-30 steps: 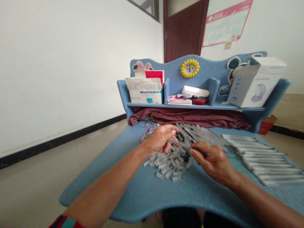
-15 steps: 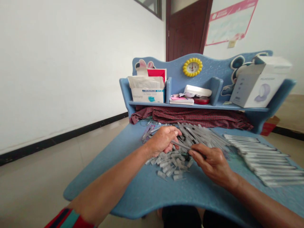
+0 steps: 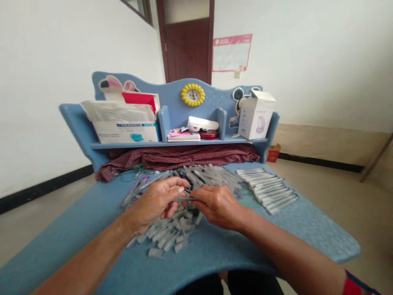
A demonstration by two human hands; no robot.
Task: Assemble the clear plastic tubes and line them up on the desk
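Between my hands lies a thin grey pen barrel (image 3: 188, 199), roughly level above the desk. My left hand (image 3: 161, 200) has its left end between thumb and fingers. My right hand (image 3: 219, 206) is closed round the other end, its fingertips close to my left fingers. Below them is a heap of translucent pen caps (image 3: 167, 235). Behind my hands spreads a pile of clear pen barrels (image 3: 208, 175), with some dark parts among them, partly hidden by my fingers. To the right, a row of pens (image 3: 267, 188) lies side by side.
The blue desk (image 3: 319, 237) has a raised shelf (image 3: 181, 144) at the back. On it stand a mask box (image 3: 125, 131), papers (image 3: 183, 138), a red round tin (image 3: 208, 135) and a white box (image 3: 257, 116). A checked cloth (image 3: 184, 156) lies under the shelf.
The view has turned to the right, so the desk and shelf appear further left. My hands have come closer together on the pen barrel, with less of it showing between them.
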